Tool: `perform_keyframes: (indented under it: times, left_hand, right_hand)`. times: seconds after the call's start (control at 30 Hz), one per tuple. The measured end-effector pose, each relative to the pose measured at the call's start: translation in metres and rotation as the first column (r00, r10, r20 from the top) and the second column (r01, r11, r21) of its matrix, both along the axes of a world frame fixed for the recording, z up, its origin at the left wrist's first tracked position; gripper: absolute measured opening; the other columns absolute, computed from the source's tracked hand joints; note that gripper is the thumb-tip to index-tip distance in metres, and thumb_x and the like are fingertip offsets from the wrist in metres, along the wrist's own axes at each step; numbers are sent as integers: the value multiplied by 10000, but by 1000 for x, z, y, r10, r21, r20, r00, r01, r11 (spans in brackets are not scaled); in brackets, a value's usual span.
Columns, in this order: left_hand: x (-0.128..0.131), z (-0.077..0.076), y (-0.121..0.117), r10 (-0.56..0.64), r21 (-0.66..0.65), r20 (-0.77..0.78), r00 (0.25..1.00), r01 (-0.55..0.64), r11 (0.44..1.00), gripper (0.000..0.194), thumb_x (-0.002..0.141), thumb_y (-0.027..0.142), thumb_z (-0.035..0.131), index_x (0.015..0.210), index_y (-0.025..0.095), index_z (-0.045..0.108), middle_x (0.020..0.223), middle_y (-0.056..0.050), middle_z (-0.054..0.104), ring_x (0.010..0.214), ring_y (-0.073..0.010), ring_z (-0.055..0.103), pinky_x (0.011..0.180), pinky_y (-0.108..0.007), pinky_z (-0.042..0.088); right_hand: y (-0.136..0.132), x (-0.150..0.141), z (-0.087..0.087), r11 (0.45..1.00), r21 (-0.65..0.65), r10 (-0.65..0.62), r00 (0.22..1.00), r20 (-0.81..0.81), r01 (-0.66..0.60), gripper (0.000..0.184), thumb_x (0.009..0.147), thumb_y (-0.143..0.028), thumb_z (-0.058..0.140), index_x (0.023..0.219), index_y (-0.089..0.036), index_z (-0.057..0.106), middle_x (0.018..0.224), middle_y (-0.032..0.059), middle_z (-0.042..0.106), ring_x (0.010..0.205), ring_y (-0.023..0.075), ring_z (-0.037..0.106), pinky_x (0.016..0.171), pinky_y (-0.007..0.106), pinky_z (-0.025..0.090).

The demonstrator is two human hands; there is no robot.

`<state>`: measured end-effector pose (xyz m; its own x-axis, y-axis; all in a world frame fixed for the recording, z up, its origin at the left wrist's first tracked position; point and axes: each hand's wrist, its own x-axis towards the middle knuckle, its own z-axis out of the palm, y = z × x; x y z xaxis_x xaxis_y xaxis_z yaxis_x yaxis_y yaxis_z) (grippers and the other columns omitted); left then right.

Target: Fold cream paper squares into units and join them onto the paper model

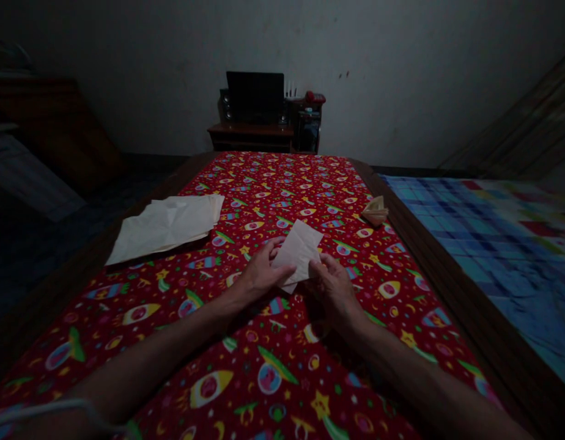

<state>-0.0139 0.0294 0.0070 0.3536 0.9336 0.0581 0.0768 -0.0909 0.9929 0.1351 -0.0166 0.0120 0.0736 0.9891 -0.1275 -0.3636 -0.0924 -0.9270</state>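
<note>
A folded sheet of pale paper (299, 249) is held just above the red patterned cloth (264, 336). My left hand (264, 269) grips its left side, thumb on top and fingers behind. On the right edge, my right hand (335, 280) pinches the same paper between thumb and fingers. To the left lies a stack of larger pale sheets (167, 223) with uneven edges. A small folded paper piece (375, 211) rests near the cloth's right edge.
Beyond the far end of the cloth stand a dark monitor (255, 98) and speakers on a wooden desk (250, 129). Blue plaid bedding (438, 226) spreads on the right. A dark wooden cabinet (48, 122) is at the left. A pale cable (57, 406) crosses the lower left.
</note>
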Motion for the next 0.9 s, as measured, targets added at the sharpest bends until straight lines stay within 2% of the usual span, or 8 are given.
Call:
perform_keyframes:
  times: [0.13, 0.23, 0.3, 0.37, 0.47, 0.6, 0.73, 0.9]
  left_hand:
    - [1, -1, 16, 14, -46, -117, 993, -20, 999, 694, 635, 263, 670, 1263, 102, 423, 952, -111, 662, 769, -209, 650, 605, -291, 524]
    - [-8, 1, 27, -115, -30, -257, 959, 111, 993, 624, 604, 195, 670, 1202, 101, 519, 843, -54, 660, 704, -170, 623, 574, -236, 483]
    - [-12, 4, 32, -179, 13, -363, 915, 197, 980, 565, 583, 173, 678, 1139, 120, 590, 782, -17, 647, 678, -151, 599, 558, -209, 450]
    - [-12, 7, 34, -204, 73, -485, 850, 273, 959, 530, 591, 181, 679, 1116, 135, 623, 752, -4, 638, 661, -148, 582, 542, -202, 421]
    - [-7, 12, 34, -206, 159, -631, 748, 385, 909, 524, 649, 215, 648, 1167, 151, 604, 794, -15, 651, 682, -161, 587, 560, -215, 419]
    - [-5, 13, 30, -149, 250, -670, 727, 410, 877, 524, 690, 231, 621, 1209, 173, 574, 948, -43, 669, 794, -192, 612, 672, -256, 458]
    - [-14, 6, 28, -141, 290, -623, 769, 394, 872, 521, 712, 214, 603, 1230, 184, 550, 1093, -53, 648, 939, -210, 607, 791, -284, 464]
    - [-22, -3, 29, -174, 322, -583, 794, 422, 847, 503, 768, 266, 589, 1257, 174, 512, 1142, -63, 629, 978, -204, 601, 819, -287, 468]
  right_hand:
    - [-6, 7, -8, 973, -142, 192, 978, 83, -179, 258, 681, -383, 657, 737, -194, 490, 607, -49, 578, 517, 130, 613, 515, 271, 533]
    - [-7, 30, -3, 939, -177, 343, 836, 429, -295, 271, 789, -422, 538, 679, -174, 538, 553, -11, 576, 503, 146, 607, 463, 246, 474]
    - [-3, 46, 1, 978, 23, 118, 640, 759, -208, 290, 831, -418, 493, 733, -172, 612, 631, 24, 631, 568, 151, 608, 513, 246, 455]
    - [4, 58, 4, 983, 129, -58, 444, 894, -131, 290, 848, -414, 483, 825, -184, 658, 732, 46, 673, 654, 172, 620, 572, 265, 448]
    - [18, 63, 0, 961, 142, -57, 332, 941, -237, 318, 836, -416, 523, 1023, -190, 645, 820, 49, 678, 702, 175, 613, 611, 272, 440]
    - [33, 59, -8, 896, 173, -97, 200, 975, -409, 403, 786, -369, 609, 1130, -161, 582, 912, 63, 620, 791, 178, 571, 668, 278, 430]
    - [37, 58, -4, 833, 148, -91, 132, 987, -533, 298, 819, -349, 583, 1057, -170, 590, 938, 59, 545, 818, 166, 523, 704, 275, 413]
    - [40, 61, -3, 806, 146, -55, 174, 983, -573, 212, 809, -325, 594, 939, -158, 574, 901, 54, 535, 787, 166, 500, 659, 260, 390]
